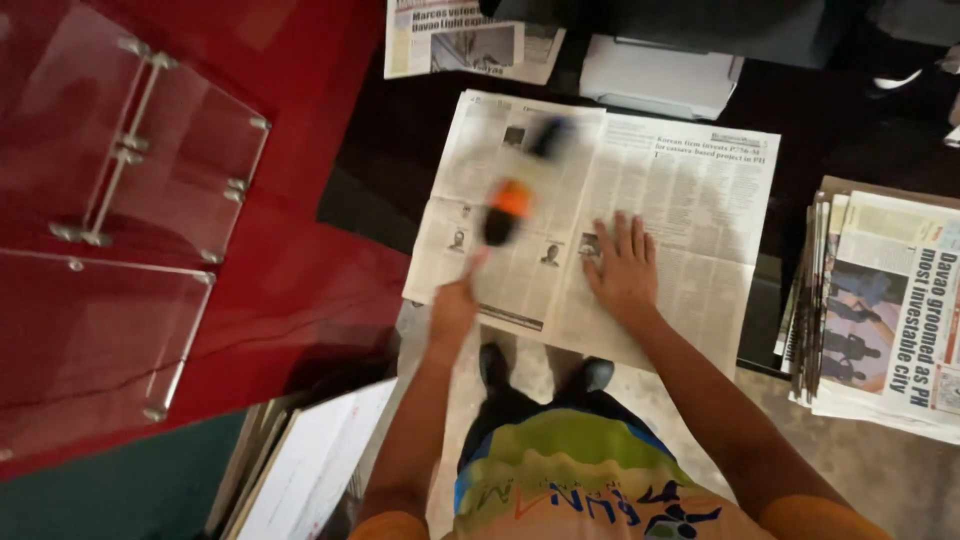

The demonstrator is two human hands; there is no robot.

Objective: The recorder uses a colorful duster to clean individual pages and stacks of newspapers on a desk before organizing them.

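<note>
Nearest at 6 o'clock: person's own torso in a patterned shirt, shoes on the pale floor below the table edge. White board (pixel 310 465) leans at 7 o'clock, near the left arm. Left hand (pixel 455 305) closed around the lower end of a blurred dark tool with an orange band (pixel 505 210), which angles up toward 12 over the paper; the far end is too blurred to make out. Right hand (pixel 622 265) lies flat, fingers spread, palm pressing the open newspaper (pixel 680 190) just right of its centre fold. Paper lies spread on the dark table (pixel 390 150), near edge overhanging. Stack of folded newspapers (pixel 880 310) at 3 o'clock, apart from the sheet. Clear acrylic panels (pixel 130 200) at 9 o'clock on red surface. White box (pixel 660 75) at 12 touches the paper's far edge; another newspaper (pixel 470 40) at 11.
</note>
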